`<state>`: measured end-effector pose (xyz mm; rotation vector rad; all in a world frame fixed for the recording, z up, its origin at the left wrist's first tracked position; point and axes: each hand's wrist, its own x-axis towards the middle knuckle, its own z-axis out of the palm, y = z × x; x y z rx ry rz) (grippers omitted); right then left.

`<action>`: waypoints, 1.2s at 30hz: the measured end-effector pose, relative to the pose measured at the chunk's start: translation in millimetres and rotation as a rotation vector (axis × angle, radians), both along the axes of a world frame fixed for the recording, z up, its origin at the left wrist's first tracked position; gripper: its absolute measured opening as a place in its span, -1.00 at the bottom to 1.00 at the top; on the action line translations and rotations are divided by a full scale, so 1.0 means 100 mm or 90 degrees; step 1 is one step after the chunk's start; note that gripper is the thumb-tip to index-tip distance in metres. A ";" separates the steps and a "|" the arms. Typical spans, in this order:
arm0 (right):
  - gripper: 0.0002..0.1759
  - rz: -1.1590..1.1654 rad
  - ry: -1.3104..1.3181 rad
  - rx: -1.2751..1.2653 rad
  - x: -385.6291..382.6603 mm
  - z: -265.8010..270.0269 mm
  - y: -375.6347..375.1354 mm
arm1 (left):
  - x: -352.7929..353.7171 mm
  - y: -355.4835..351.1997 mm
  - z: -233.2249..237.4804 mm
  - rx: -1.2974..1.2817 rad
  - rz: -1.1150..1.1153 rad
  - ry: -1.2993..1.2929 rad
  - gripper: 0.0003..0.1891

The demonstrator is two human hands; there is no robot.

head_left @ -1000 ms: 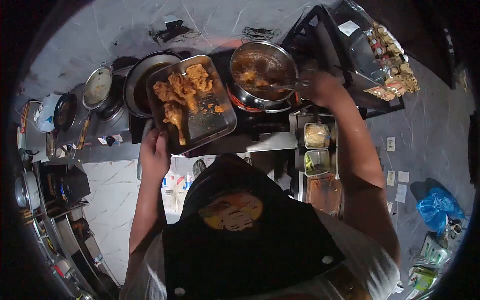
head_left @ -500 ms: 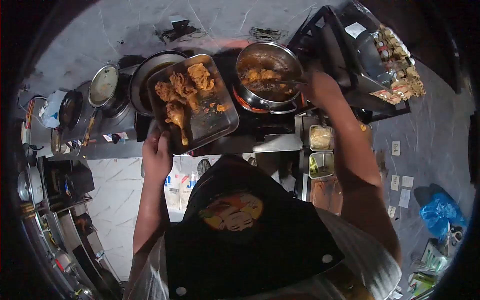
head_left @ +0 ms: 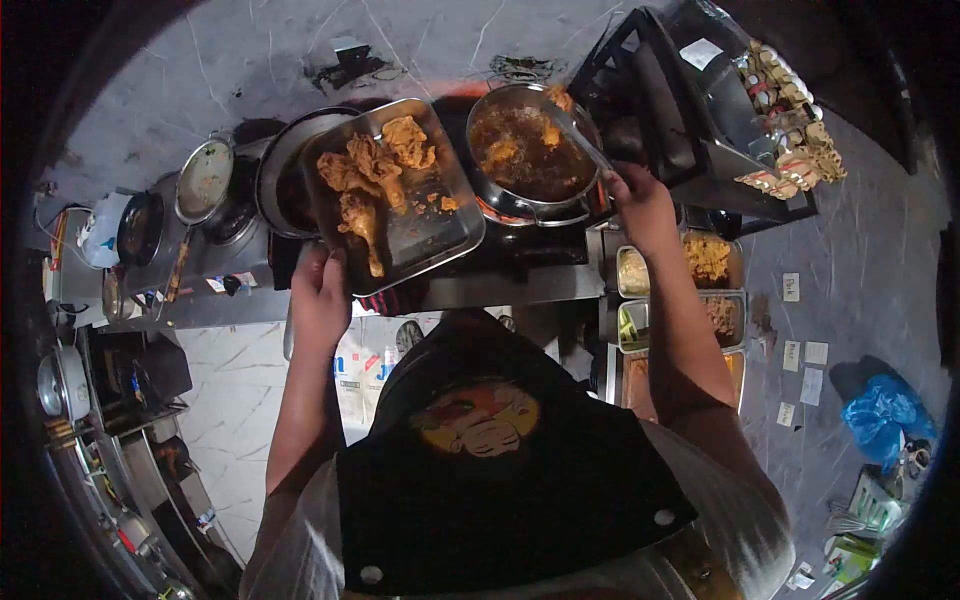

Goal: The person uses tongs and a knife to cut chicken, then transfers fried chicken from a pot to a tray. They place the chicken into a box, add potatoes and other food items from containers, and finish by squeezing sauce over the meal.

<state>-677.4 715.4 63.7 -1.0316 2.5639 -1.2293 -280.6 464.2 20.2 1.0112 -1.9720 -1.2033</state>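
Observation:
My left hand (head_left: 320,290) is closed on the near-left corner of a metal tray (head_left: 440,235), held tilted over the stove edge. Several pieces of fried chicken (head_left: 375,170) and some crumbs lie in it. To its right, a steel pot (head_left: 545,212) of dark bubbling oil stands on a glowing burner, with fried bits (head_left: 500,152) floating inside. My right hand (head_left: 645,205) grips metal tongs (head_left: 585,138) that reach over the pot. At their tip, near the pot's far rim, is a piece of fried chicken (head_left: 560,97).
A wide pan (head_left: 285,150) sits partly behind the tray. Farther left are a strainer (head_left: 205,180) with a wooden handle and a dark pan (head_left: 142,222). A black rack (head_left: 690,130) with egg cartons (head_left: 795,130) stands right of the pot. Food containers (head_left: 720,258) line the right counter.
My right hand has moved down slightly, and the tongs have swung up to the pot's far rim with a chicken piece at their tip. The tray has shifted slightly right.

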 end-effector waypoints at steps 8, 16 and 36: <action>-0.56 -0.031 0.040 -0.017 0.09 0.10 -0.01 | -0.03 -0.07 -0.13 -0.052 -0.001 -0.007 -0.74; -0.59 -0.027 0.126 0.003 0.03 -0.06 -0.09 | -0.05 -0.01 -0.02 -0.042 -0.022 0.008 -0.73; -0.55 -0.020 0.105 0.035 0.05 -0.11 -0.03 | -0.08 -0.02 -0.06 -0.025 -0.015 0.021 -0.71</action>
